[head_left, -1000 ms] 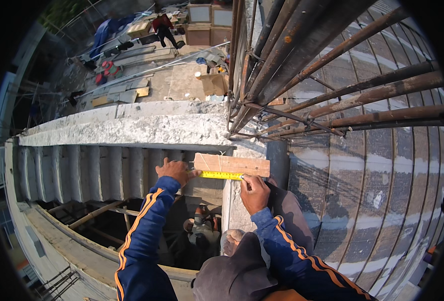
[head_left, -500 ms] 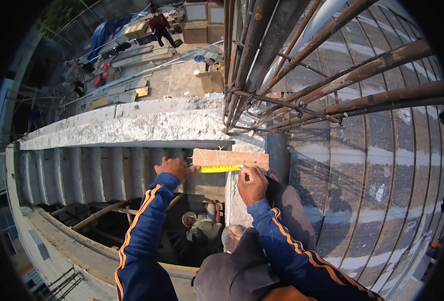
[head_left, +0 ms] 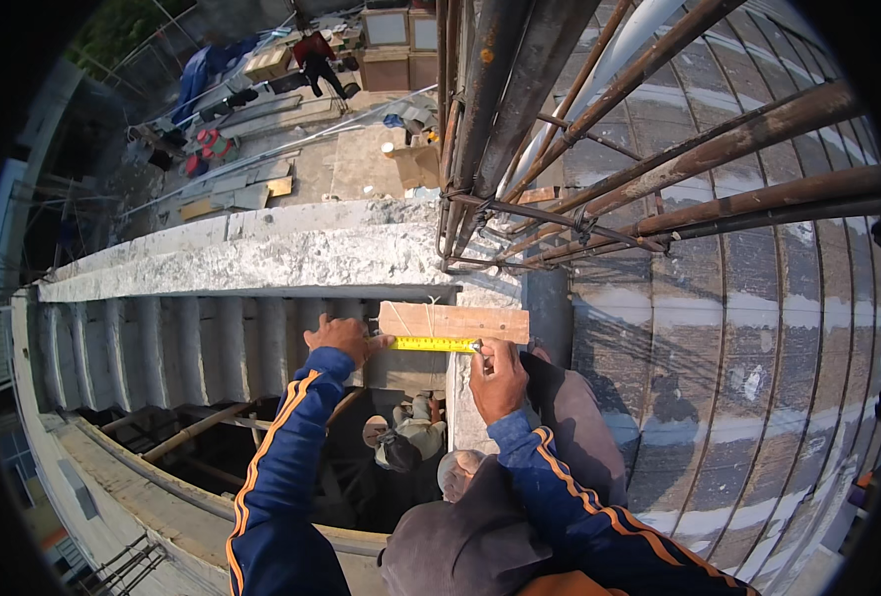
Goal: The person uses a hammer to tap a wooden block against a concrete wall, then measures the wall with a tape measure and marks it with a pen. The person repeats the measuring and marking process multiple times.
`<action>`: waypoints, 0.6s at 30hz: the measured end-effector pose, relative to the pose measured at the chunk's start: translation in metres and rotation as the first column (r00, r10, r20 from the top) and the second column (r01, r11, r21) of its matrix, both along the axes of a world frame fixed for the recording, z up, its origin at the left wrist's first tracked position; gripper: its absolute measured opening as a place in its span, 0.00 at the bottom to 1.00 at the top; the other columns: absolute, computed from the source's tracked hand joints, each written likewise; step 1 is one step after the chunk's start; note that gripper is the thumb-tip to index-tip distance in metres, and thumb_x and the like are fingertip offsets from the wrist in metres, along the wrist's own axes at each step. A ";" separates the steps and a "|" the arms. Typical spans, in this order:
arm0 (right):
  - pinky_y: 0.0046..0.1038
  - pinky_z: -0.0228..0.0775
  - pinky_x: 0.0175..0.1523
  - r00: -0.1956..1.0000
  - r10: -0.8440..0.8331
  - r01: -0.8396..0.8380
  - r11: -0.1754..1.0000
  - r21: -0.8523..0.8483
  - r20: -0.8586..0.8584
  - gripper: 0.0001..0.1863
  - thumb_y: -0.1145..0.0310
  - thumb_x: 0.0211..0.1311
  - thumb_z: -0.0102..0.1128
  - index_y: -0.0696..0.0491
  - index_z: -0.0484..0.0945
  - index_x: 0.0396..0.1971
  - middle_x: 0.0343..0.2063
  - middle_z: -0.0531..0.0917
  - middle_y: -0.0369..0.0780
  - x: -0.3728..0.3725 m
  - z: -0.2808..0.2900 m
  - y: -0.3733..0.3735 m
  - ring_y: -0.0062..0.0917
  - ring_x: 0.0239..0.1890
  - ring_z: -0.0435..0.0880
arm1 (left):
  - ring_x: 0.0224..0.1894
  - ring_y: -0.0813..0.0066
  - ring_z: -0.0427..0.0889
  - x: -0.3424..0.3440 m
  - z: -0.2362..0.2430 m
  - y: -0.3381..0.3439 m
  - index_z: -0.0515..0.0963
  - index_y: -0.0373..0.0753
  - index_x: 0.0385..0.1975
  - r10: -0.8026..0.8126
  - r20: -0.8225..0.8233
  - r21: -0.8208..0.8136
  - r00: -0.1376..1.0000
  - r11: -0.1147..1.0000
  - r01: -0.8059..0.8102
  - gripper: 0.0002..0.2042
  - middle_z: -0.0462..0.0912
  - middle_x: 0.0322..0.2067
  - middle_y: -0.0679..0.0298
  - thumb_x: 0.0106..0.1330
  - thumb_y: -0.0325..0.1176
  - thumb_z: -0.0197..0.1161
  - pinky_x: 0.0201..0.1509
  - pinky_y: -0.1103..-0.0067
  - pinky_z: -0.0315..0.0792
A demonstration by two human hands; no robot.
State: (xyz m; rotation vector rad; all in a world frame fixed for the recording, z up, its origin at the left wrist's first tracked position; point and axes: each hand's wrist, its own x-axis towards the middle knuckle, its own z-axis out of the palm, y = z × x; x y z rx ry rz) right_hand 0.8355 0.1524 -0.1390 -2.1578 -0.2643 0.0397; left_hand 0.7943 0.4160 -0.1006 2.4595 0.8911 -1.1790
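A yellow tape measure (head_left: 432, 344) stretches between my two hands along the near edge of a short wooden board (head_left: 470, 322). My left hand (head_left: 341, 340) grips the tape's left part, thumb beside the blade; its case, if there, is hidden. With fingertips pinched, my right hand (head_left: 498, 377) holds the tape's right end, where a small silvery bit shows. Pale string (head_left: 430, 316) is looped around the board. The board bridges from the stair opening onto a concrete ledge (head_left: 468, 402).
Concrete stairs (head_left: 177, 348) run down at left. Below the opening, another person (head_left: 415, 432) works among poles. Rusty rebar (head_left: 599, 204) juts out at upper right, over a ribbed slab (head_left: 699, 348). Someone in red (head_left: 313, 62) stands far off amid building materials.
The tape and board sit slightly lower and to the left in the picture, as the view has shifted a little. The person below has moved their head and arms. Both my hands keep their grips.
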 end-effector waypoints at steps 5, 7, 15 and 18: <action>0.40 0.76 0.37 0.978 0.073 -0.077 0.997 0.009 0.196 0.03 0.78 0.58 0.65 0.55 0.80 0.31 0.31 0.82 0.44 0.007 0.006 0.002 0.44 0.33 0.84 | 0.74 0.42 0.59 0.002 0.002 0.001 0.84 0.52 0.55 -0.004 -0.026 -0.010 1.000 1.000 0.004 0.42 0.81 0.59 0.55 0.56 0.82 0.51 0.69 0.38 0.55; 0.40 0.75 0.36 0.977 0.072 -0.074 0.997 0.003 0.202 0.03 0.78 0.59 0.66 0.55 0.80 0.30 0.30 0.81 0.44 0.008 0.006 0.004 0.44 0.32 0.83 | 0.74 0.42 0.60 0.002 0.001 0.000 0.84 0.52 0.55 -0.010 -0.019 -0.001 1.000 1.000 0.010 0.42 0.82 0.58 0.55 0.56 0.81 0.52 0.69 0.38 0.56; 0.41 0.74 0.34 0.977 0.038 -0.034 0.999 -0.022 0.211 0.06 0.77 0.60 0.66 0.56 0.77 0.27 0.28 0.79 0.45 0.005 0.003 0.006 0.45 0.30 0.82 | 0.71 0.43 0.64 0.001 0.003 0.000 0.84 0.55 0.54 -0.018 -0.022 0.000 1.000 1.000 0.018 0.39 0.83 0.55 0.56 0.58 0.80 0.52 0.66 0.40 0.60; 0.42 0.74 0.33 0.982 0.033 -0.027 0.999 -0.035 0.184 0.05 0.77 0.59 0.66 0.56 0.77 0.28 0.28 0.79 0.45 0.006 0.002 0.007 0.46 0.29 0.82 | 0.71 0.45 0.64 0.002 0.004 -0.001 0.85 0.55 0.54 -0.022 -0.026 0.016 0.999 1.000 0.022 0.38 0.84 0.55 0.57 0.58 0.79 0.52 0.66 0.41 0.60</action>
